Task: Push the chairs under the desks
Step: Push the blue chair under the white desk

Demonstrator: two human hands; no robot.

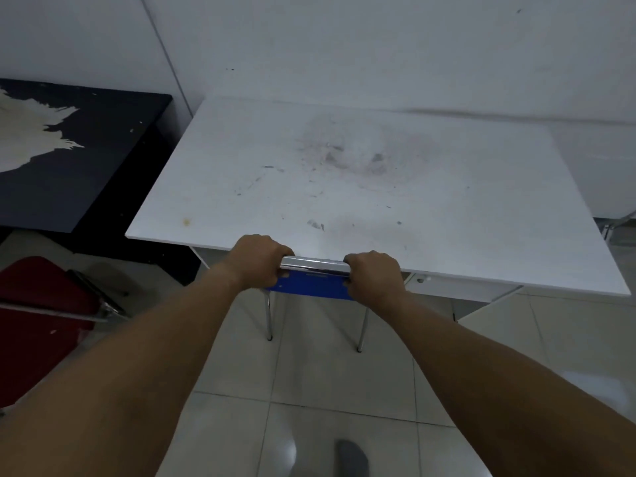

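Hands — my left hand (258, 259) and right hand (373, 275) — wrap the chrome top rail (315, 264) of the blue-backed metal chair (311, 287), nearly tucked under the scuffed white counter (344, 187); next likely comes the red chair (44, 304) standing out at my left.

I am seeing the left hand (257, 259) and right hand (373, 274) gripping the blue chair's (311, 286) chrome top rail, backrest touching the white bench (344, 187) edge; red chair (44, 315) sitting left.
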